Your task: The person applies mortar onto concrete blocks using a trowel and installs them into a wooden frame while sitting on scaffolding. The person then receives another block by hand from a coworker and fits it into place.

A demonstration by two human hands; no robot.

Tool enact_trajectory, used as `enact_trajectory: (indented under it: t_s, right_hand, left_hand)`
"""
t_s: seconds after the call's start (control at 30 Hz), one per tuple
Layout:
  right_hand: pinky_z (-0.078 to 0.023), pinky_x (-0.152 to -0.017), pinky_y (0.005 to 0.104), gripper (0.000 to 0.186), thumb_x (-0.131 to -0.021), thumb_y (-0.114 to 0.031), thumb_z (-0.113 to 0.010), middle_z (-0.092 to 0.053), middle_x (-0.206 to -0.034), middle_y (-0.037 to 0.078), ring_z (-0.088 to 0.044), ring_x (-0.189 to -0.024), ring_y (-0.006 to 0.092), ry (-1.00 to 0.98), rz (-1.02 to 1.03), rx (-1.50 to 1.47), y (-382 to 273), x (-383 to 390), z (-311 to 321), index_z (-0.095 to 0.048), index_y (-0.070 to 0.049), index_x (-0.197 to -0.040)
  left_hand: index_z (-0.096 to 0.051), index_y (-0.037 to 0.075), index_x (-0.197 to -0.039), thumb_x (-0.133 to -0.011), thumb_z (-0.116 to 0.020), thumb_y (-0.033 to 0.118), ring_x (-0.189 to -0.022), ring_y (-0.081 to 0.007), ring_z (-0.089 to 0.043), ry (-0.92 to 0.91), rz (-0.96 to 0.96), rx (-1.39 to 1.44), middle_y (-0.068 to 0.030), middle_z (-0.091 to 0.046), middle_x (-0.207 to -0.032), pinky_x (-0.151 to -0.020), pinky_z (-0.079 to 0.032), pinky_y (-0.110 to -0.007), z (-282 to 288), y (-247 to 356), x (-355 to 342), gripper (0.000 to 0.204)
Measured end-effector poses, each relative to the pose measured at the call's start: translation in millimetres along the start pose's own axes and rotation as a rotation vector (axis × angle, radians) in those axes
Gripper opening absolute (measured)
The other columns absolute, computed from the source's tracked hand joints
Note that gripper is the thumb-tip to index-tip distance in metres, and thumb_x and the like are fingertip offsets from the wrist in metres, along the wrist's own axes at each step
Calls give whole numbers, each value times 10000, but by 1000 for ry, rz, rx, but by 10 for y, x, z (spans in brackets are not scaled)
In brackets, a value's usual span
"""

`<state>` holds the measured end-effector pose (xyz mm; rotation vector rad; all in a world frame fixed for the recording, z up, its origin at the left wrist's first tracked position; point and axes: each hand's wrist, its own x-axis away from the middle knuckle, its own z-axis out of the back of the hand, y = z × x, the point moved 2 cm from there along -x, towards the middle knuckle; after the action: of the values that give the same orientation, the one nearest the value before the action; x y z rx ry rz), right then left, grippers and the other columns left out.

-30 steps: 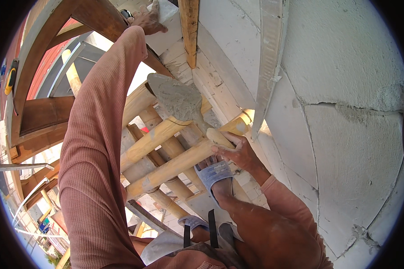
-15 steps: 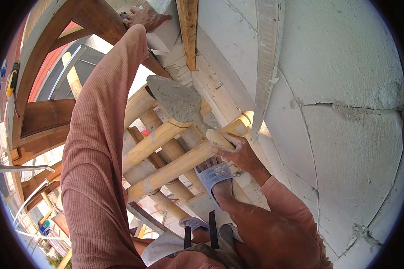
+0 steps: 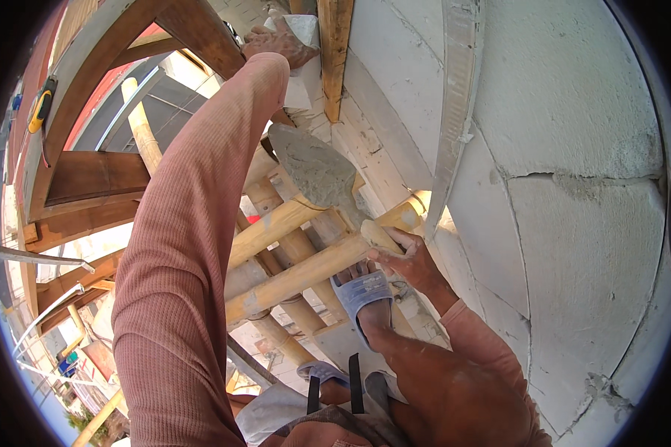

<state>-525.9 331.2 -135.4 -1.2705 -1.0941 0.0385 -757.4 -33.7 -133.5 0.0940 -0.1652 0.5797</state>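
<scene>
Holding a trowel (image 3: 329,182) with gray paste (image 3: 306,158) on it over the round poles (image 3: 291,277).
The right hand (image 3: 414,261) is curled round the trowel's handle (image 3: 379,235), with the flat end pointing ahead. The left hand (image 3: 282,46) is far ahead, at a white block (image 3: 300,91), its fingers partly spread; I can't tell if it grips the block. A gray wall (image 3: 574,231) stands on the right.

At centre we have the trowel (image 3: 313,167) in front of the poles (image 3: 298,276), the wall (image 3: 574,246) at right, the frame (image 3: 93,177) upper left.
</scene>
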Motion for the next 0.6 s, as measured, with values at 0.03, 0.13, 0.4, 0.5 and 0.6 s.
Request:
enact_trajectory:
  t_s: [0.03,0.13,0.4,0.5,0.6]
  right_hand:
    - [-455,-637,233,645,-887,-418,-814,-681,-877,-4,-577,-742,69,13,-10,-25,17,76,12,-647,-13,-1361]
    - [-451,-620,243,628,-888,-428,-811,-646,-836,-10,-560,-716,64,36,-6,7,84,212,42,-663,-9,-1331]
    - [-423,-582,251,540,-927,-372,-763,-604,-785,-9,-518,-648,68,-17,28,60,105,143,-92,-660,23,-1281]
    - [-427,-589,251,545,-918,-376,-776,-613,-795,-4,-527,-657,68,-27,21,6,133,168,-103,-668,12,-1286]
    - [-422,-588,249,541,-910,-377,-788,-617,-790,-3,-530,-661,63,-64,8,-53,197,221,-77,-679,-1,-1284]
  left_hand:
    - [-117,146,-1641,-739,-675,738,-1417,-516,-407,8,1,3,-336,-386,-1514,-1099,-386,-580,54,21,59,1214]
    - [-149,145,-1642,-770,-647,746,-1405,-513,-436,71,-73,-8,-363,-388,-1507,-1098,-413,-536,168,61,144,1170]
    - [-409,199,-1579,-846,-543,727,-1410,-370,-499,-158,-62,-117,-146,-326,-1635,-1117,-436,-493,179,-18,-86,913]
    - [-430,209,-1570,-855,-518,740,-1441,-365,-462,-265,-69,25,-131,-317,-1637,-1157,-401,-515,189,78,157,895]
    - [-296,181,-1621,-848,-520,752,-1440,-392,-456,-164,-53,-76,-144,-364,-1616,-1170,-398,-513,257,175,412,987]
